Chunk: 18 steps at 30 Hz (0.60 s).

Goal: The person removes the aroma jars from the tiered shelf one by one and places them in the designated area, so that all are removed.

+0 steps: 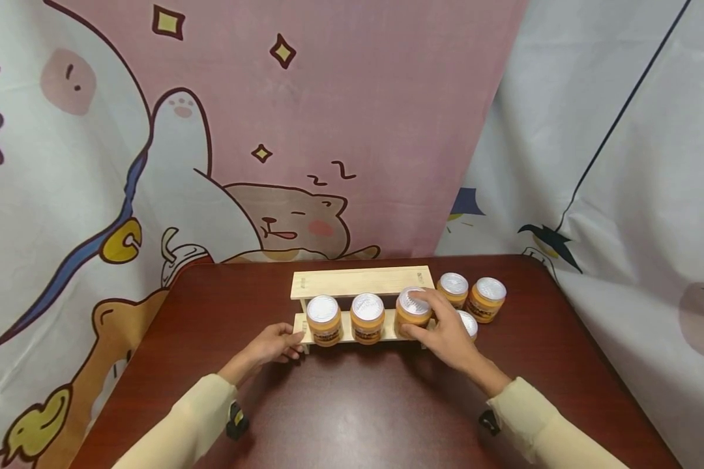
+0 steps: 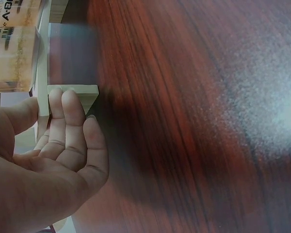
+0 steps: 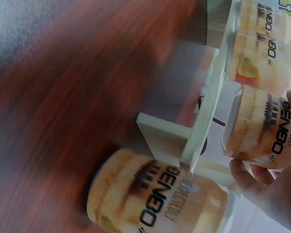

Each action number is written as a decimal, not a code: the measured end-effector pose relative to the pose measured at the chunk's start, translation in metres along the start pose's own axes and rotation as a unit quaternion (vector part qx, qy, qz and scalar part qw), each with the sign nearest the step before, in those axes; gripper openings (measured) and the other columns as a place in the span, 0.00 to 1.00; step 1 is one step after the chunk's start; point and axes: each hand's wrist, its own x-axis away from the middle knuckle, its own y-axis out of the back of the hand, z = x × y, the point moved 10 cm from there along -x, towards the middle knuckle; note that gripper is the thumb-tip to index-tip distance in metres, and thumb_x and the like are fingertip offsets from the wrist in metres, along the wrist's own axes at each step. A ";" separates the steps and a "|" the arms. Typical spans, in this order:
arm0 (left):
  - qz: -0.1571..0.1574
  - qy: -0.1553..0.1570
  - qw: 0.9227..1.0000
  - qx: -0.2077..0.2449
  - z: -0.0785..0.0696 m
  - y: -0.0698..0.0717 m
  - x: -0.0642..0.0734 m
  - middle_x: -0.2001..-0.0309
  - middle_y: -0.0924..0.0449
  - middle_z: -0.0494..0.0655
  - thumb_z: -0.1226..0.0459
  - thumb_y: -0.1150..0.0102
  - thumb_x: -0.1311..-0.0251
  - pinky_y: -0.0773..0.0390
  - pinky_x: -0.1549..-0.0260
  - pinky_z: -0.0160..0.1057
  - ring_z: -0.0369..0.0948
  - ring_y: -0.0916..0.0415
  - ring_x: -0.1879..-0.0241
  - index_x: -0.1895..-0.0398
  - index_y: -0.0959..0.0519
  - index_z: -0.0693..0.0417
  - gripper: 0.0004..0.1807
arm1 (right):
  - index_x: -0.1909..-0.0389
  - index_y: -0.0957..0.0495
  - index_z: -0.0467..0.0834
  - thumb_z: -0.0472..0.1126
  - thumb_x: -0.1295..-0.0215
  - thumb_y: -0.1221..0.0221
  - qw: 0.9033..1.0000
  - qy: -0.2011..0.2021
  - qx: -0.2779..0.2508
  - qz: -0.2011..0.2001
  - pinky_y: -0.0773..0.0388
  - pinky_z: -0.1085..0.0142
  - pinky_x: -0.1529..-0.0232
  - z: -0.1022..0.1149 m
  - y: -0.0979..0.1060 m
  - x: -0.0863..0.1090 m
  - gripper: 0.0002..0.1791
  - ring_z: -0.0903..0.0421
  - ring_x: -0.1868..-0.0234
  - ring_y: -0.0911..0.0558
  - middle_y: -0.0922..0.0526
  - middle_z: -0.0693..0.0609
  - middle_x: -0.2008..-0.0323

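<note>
Right hand curls round a jar over the wooden rack.

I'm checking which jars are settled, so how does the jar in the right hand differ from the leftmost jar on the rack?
The held jar is gripped by the right hand; the leftmost jar is held by neither. The held jar seems raised, a gap showing beneath it in the right wrist view; the leftmost jar stands on the lower shelf. Both have pale lids and orange, labelled sides.
</note>
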 end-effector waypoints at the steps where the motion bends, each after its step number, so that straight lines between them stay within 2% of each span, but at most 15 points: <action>1: 0.000 0.000 1.000 0.000 0.000 0.000 0.000 0.67 0.14 0.50 0.58 0.45 0.28 0.21 0.66 0.42 0.37 0.20 0.72 0.54 0.27 0.63 0.15 | 0.40 0.24 0.50 0.40 0.50 0.23 1.000 -0.001 0.003 -0.001 0.28 0.65 0.46 0.001 0.002 -0.001 0.35 0.56 0.41 0.25 0.23 0.49 0.38; 3: 0.000 -0.002 1.000 -0.002 0.000 0.000 -0.001 0.67 0.14 0.50 0.58 0.45 0.27 0.21 0.66 0.42 0.37 0.20 0.71 0.54 0.27 0.64 0.15 | 0.40 0.24 0.50 0.40 0.50 0.23 1.000 0.003 0.007 -0.003 0.29 0.69 0.50 0.002 0.006 -0.001 0.35 0.56 0.43 0.25 0.23 0.50 0.39; 6: 0.000 -0.003 1.000 -0.001 0.000 0.000 -0.001 0.66 0.14 0.51 0.58 0.45 0.27 0.21 0.66 0.43 0.37 0.20 0.71 0.53 0.27 0.64 0.15 | 0.40 0.24 0.50 0.40 0.50 0.23 1.000 0.011 0.015 -0.005 0.31 0.73 0.48 0.004 0.011 -0.001 0.35 0.56 0.42 0.25 0.22 0.50 0.39; 14: 0.001 -0.006 1.000 0.001 0.001 -0.001 0.000 0.65 0.14 0.55 0.58 0.46 0.27 0.21 0.65 0.44 0.38 0.19 0.71 0.53 0.28 0.64 0.15 | 0.39 0.24 0.53 0.42 0.50 0.23 1.000 -0.009 0.024 -0.010 0.30 0.64 0.43 0.003 0.026 0.003 0.35 0.53 0.39 0.25 0.23 0.50 0.38; 18: 0.000 -0.007 1.000 0.000 0.000 -0.001 -0.001 0.64 0.14 0.56 0.58 0.46 0.27 0.21 0.65 0.44 0.38 0.19 0.71 0.53 0.28 0.64 0.15 | 0.40 0.24 0.51 0.40 0.51 0.22 1.000 -0.007 0.014 -0.022 0.35 0.71 0.39 0.004 0.037 0.003 0.35 0.53 0.38 0.26 0.22 0.49 0.39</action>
